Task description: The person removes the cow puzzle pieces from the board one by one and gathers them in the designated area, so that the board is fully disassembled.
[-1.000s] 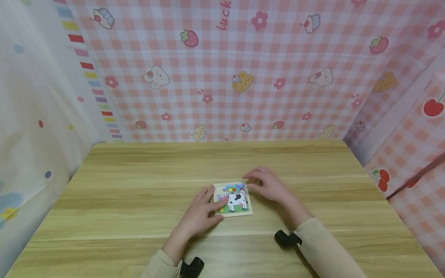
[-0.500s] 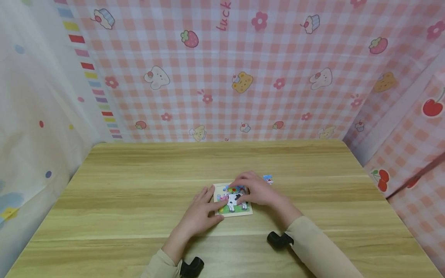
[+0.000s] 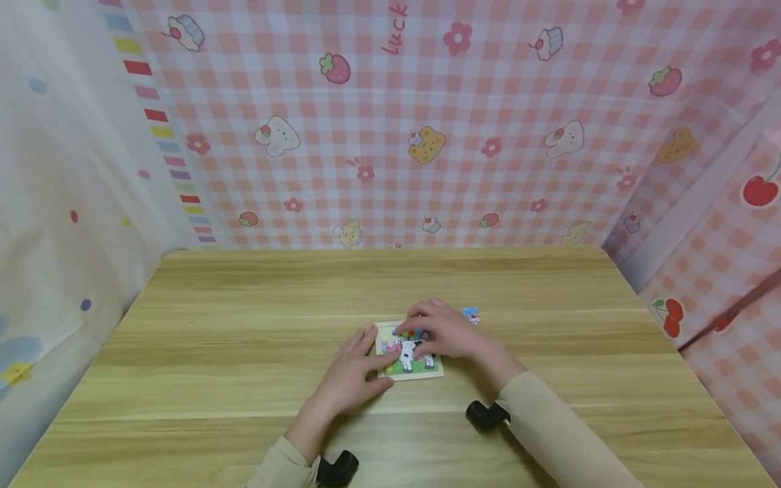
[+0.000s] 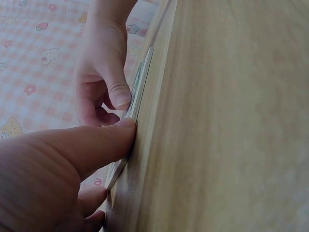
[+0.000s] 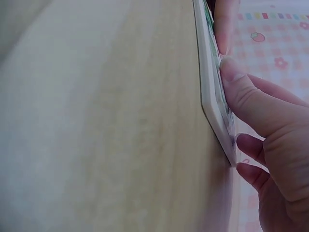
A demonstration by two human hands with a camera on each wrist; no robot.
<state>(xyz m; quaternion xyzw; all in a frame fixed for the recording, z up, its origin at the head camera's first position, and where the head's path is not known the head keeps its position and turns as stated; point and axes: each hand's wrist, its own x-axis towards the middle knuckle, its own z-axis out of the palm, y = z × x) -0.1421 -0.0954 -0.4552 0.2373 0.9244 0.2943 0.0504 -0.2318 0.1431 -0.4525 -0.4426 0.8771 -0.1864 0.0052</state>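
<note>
A small square jigsaw puzzle [image 3: 411, 366] in a pale wooden frame lies on the table, with a black-and-white cow on green grass. My left hand [image 3: 348, 376] rests on its left side: one finger reaches onto the picture, and the thumb touches the near edge. My right hand [image 3: 448, 332] bends over the upper right, thumb and fingers apart and touching the picture. It hides that corner. In the right wrist view the right thumb [image 5: 234, 72] presses on the puzzle's face. No piece shows between the right fingers. A loose blue puzzle piece [image 3: 471, 314] lies beyond the right hand.
The wood-grain table [image 3: 244, 291] stretches around the puzzle. Behind it hangs a pink checked cloth [image 3: 366, 102], with more cloth at both sides. Black wrist-worn devices, one on the left wrist [image 3: 337, 468] and one on the right wrist [image 3: 488, 415], sit near the sleeves.
My right hand has moved left from the puzzle's upper right corner onto the picture, uncovering the loose piece. Over the last half second it shifted slightly further left. The left hand stays put.
</note>
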